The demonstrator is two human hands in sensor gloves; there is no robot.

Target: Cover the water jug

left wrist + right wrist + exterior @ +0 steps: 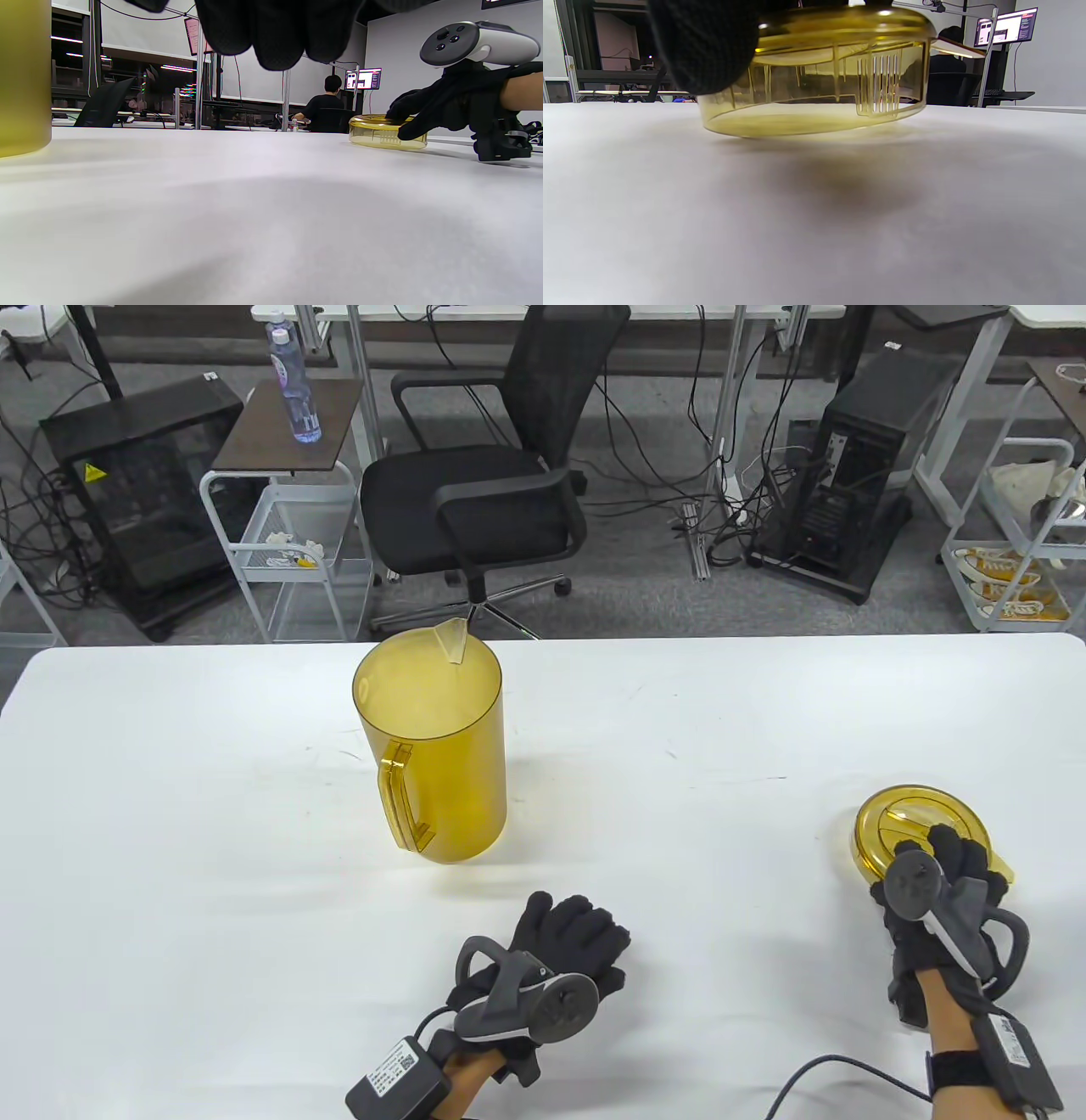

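Only the white worktop (679,780) shows whole; the black office chair (484,475) and computer tower (857,475) behind it are cut by its far edge. Upright and uncovered, the yellow water jug (433,755) stands left of centre, a mere blurred sliver in the left wrist view. Its yellow lid (899,827) lies far right, partly hidden beneath the right hand (942,891), whose grip clasps its rim. Resting flat near the jug, the left hand (560,950) has its grip released.
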